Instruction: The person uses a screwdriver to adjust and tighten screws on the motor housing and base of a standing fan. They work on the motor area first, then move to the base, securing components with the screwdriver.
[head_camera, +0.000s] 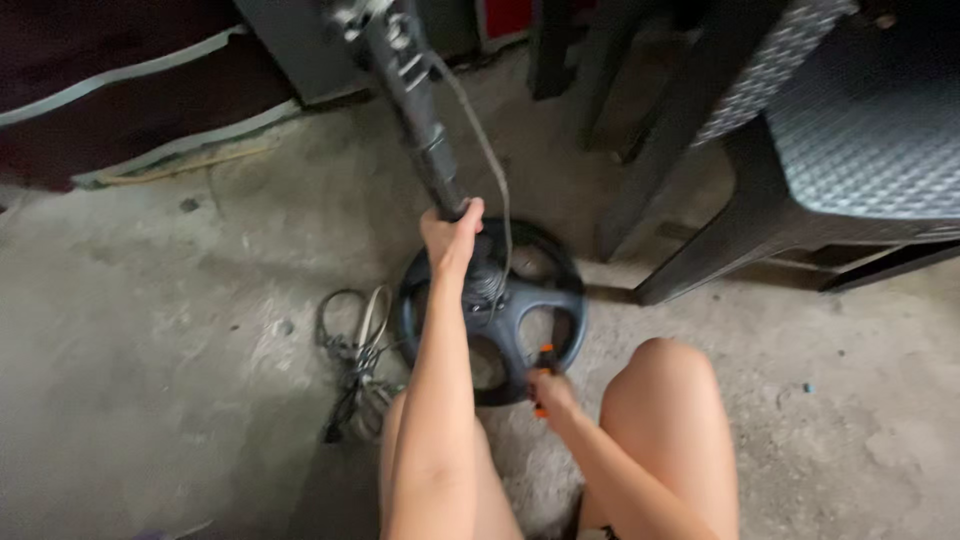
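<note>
My left hand (450, 235) grips the dark upright pole (420, 110) of a stand fan, just above its round black spoked base (510, 300) on the concrete floor. A grey cable (490, 150) runs down along the pole to the base. My right hand (550, 390) is closed on a small tool with an orange handle (543, 355), held against the near rim of the base. Both my bare knees show below, either side of the arms.
A bundle of coiled cable (355, 345) lies on the floor left of the base. Dark plastic chairs (800, 160) stand at the right. A dark panel with a pale edge (130, 90) runs along the upper left.
</note>
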